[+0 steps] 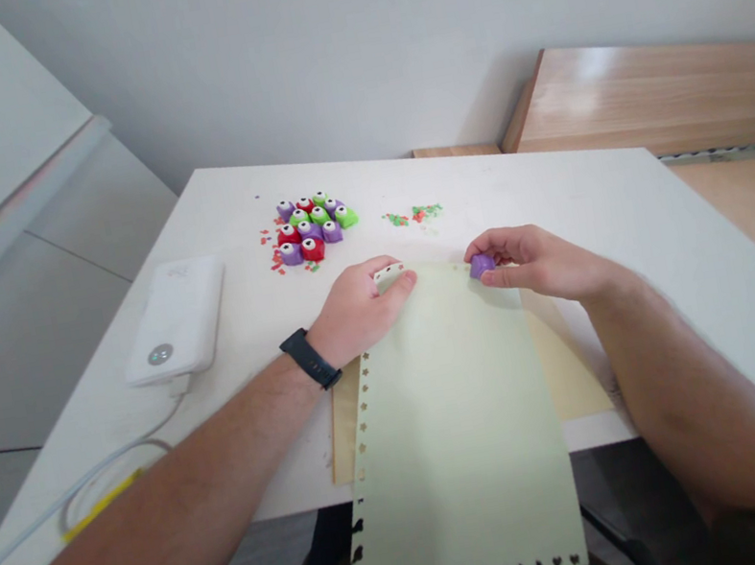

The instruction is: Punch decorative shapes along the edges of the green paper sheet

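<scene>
A pale yellow paper sheet (457, 424) lies on the white table (628, 209) and hangs over its near edge; small shapes are punched along its left and bottom borders. My left hand (359, 307), with a black wristband, pinches the sheet's far left corner, fingers closed on it. My right hand (539, 262) grips a small purple punch (481, 265) at the sheet's far right corner. A second, tan sheet (576, 374) lies underneath.
A cluster of several small purple, red and green punches (310, 226) sits further back, with paper scraps (413, 215) beside it. A white power bank (177, 318) with a cable lies at the left. Wooden furniture (658, 92) stands behind at the right.
</scene>
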Available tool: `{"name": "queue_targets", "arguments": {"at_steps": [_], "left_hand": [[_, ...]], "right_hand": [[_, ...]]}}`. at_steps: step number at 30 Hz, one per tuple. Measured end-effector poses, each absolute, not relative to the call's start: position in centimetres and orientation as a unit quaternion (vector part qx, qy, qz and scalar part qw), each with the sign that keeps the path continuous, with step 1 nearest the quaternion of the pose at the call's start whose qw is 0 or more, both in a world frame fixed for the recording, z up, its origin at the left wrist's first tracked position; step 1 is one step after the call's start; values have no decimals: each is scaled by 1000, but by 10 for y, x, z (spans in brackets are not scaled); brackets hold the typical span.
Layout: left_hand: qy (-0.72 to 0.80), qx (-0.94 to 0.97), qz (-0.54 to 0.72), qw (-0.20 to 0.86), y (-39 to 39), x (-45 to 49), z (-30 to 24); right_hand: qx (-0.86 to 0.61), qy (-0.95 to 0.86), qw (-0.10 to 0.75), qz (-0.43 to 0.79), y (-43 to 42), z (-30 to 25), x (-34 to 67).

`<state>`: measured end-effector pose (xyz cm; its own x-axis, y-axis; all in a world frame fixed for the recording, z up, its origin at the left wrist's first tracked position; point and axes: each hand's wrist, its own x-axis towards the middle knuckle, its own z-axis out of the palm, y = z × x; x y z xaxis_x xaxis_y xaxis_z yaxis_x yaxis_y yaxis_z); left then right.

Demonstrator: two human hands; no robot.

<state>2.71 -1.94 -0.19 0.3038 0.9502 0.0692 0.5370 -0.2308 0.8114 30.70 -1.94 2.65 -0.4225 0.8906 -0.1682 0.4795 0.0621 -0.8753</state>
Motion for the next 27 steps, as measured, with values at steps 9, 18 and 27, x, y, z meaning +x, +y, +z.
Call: {"name": "queue_targets", "arguments": {"at_steps": [9, 18, 27], "left_hand": [[518, 737, 281, 331, -17, 25, -8], [513, 737, 281, 339, -17, 25, -7], [516, 733, 283, 342, -18, 25, -6]], "right_hand": [[-496, -709, 210, 455, -18, 21, 306], [-505, -714, 213, 436, -19, 21, 303], [-510, -712, 232, 424, -19, 21, 300]]}}
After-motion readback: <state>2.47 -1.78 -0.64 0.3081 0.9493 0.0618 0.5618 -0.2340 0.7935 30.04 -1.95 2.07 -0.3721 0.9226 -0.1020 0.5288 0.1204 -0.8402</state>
